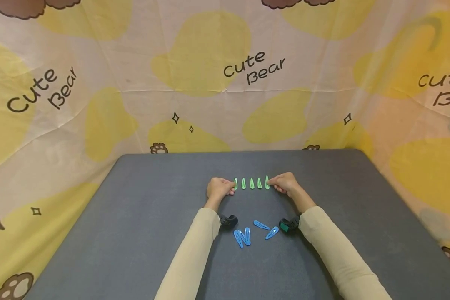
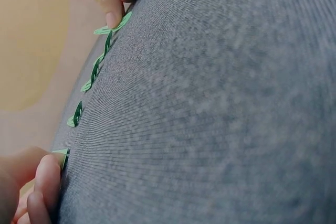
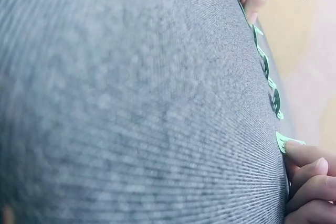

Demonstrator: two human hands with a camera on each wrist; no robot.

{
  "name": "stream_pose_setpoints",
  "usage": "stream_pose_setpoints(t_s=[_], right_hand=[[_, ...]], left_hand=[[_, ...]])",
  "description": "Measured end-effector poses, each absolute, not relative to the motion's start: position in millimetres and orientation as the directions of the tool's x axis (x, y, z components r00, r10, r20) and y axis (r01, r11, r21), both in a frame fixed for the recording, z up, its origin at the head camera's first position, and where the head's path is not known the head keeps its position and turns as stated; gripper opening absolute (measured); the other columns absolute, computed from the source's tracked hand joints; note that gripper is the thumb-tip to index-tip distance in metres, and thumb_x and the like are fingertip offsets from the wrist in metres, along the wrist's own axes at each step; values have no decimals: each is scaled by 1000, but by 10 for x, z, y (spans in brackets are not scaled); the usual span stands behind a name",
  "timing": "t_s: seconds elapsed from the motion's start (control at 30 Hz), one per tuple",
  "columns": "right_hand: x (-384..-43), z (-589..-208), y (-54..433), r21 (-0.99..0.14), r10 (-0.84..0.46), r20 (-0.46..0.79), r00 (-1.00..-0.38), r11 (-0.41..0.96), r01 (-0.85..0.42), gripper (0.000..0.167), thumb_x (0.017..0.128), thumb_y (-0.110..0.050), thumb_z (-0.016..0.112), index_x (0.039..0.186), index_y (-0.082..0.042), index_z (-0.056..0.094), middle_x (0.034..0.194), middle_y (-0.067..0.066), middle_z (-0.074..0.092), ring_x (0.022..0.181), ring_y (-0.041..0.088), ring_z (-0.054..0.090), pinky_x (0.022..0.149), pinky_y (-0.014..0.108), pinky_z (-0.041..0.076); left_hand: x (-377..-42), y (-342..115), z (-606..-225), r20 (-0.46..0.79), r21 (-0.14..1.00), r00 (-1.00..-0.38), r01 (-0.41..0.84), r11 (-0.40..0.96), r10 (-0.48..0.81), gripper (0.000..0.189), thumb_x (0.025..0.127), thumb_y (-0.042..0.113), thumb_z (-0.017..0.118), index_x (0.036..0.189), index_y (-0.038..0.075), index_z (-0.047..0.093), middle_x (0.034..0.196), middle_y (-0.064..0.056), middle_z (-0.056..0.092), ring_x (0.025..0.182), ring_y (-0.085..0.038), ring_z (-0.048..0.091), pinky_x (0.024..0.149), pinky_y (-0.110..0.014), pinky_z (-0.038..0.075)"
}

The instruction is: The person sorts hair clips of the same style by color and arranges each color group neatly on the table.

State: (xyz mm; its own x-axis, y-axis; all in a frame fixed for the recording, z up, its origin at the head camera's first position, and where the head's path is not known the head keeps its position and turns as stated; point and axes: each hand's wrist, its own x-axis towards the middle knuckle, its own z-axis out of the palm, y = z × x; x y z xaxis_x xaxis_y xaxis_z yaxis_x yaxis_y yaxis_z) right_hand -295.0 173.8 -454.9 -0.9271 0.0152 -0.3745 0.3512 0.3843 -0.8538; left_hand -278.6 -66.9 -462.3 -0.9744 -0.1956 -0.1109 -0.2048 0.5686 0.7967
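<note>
Near the far edge of the grey table [image 1: 150,200], we see five green hair clips [image 1: 252,183] standing in a spaced row. Our left hand [image 1: 218,188] reaches the leftmost clip [image 1: 236,183] with one extended finger touching it, and our right hand [image 1: 286,183] touches the rightmost clip [image 1: 267,182] likewise. On both, the remaining fingers fold under; we cannot tell whether either thumb pinches. Nearer us, five blue hair clips [image 1: 247,236] lie between our sleeved forearms.
</note>
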Motion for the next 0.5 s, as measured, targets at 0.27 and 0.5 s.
stream_pose_setpoints(t_s=[0.27, 0.5], right_hand=[[-2932, -4538, 1707, -849, 82, -387, -918, 356, 390, 19, 81, -14, 75, 67, -11, 61, 41, -12, 45, 37, -1, 39, 41, 16, 34], [-2936, -4561, 1700, -842, 113, -389, -914, 359, 403, 22, 80, -15, 76, 66, -12, 59, 42, -12, 45, 36, -1, 38, 41, 16, 33]], left_hand=[[-2781, -666, -4619, -95, 793, -975, -197, 577, -202, 17, 79, 25, 74, 80, 8, 78, 65, -4, 74, 48, -3, 61, 71, -28, 51], [-2785, -670, -4627, -94, 797, -976, -192, 572, -197, 18, 79, 25, 73, 80, 8, 78, 67, -5, 75, 48, -3, 61, 71, -27, 50]])
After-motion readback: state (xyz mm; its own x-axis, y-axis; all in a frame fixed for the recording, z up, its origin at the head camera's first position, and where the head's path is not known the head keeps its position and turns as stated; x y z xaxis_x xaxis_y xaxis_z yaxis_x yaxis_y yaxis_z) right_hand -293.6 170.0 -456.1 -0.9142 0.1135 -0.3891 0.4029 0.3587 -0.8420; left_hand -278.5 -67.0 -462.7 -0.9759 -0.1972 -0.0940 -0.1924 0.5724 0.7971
